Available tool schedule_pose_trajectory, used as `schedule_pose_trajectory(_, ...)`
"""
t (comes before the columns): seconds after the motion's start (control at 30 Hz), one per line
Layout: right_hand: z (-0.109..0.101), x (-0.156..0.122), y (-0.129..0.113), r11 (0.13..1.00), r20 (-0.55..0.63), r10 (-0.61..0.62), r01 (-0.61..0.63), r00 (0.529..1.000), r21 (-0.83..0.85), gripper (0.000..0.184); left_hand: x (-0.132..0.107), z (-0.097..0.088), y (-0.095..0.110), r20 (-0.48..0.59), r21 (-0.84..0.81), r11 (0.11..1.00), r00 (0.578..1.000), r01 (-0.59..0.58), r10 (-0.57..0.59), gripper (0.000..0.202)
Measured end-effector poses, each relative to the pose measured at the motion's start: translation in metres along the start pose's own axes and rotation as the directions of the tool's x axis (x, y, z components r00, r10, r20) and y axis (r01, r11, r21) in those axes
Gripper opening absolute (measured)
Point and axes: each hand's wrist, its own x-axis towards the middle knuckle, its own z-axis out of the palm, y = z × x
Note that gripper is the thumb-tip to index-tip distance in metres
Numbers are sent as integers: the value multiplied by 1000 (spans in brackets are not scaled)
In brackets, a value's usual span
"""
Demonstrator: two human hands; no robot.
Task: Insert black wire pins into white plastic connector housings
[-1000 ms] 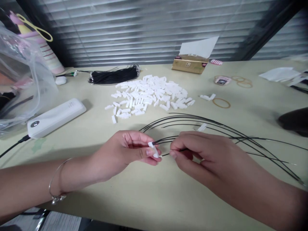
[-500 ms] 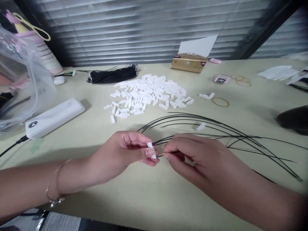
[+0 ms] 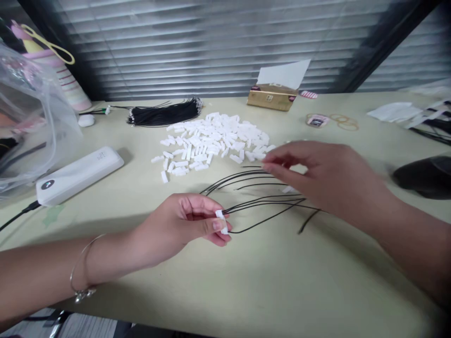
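My left hand pinches a small white plastic connector between thumb and fingers, low over the table. Several thin black wires run out of the connector to the right. My right hand hovers above the loose black wires, fingers stretched out toward the pile of white connectors; it holds nothing I can see and is slightly blurred.
A bundle of black wires lies behind the pile. A white power bank and a clear plastic bag sit at the left. A gold box, rubber bands, papers and a dark object are at the right.
My right hand let go of the wire at the connector and moved up and away toward the loose wires and the pile. My left hand has stayed put with the connector.
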Motion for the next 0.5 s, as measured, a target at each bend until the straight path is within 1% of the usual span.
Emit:
schedule_pose_trajectory(0.03,3,8,11,999,1,15,-15,1000,-29,21,0,0,1,6,11,1000,1000,2,-2,5)
schedule_pose_trajectory(0.1,11,19,28,998,60,-4,7,998,-58,17,-1,-1,2,12,27,1000,1000,4,-5,5)
schedule_pose_trajectory(0.17,18,25,35,997,130,-42,51,991,-65,13,-1,-1,2,14,29,1000,1000,10,-10,5)
schedule_pose_trajectory(0.27,22,26,32,993,159,-75,89,984,-83,15,-1,-2,2,20,8,1000,1000,17,-17,6)
schedule_pose_trajectory(0.37,21,24,25,993,168,-74,89,983,-81,14,1,-3,2,29,-2,1000,1000,9,-9,7)
schedule_pose_trajectory(0.5,24,25,23,995,225,-74,85,972,-43,10,1,-4,2,48,29,1000,999,8,-9,6)
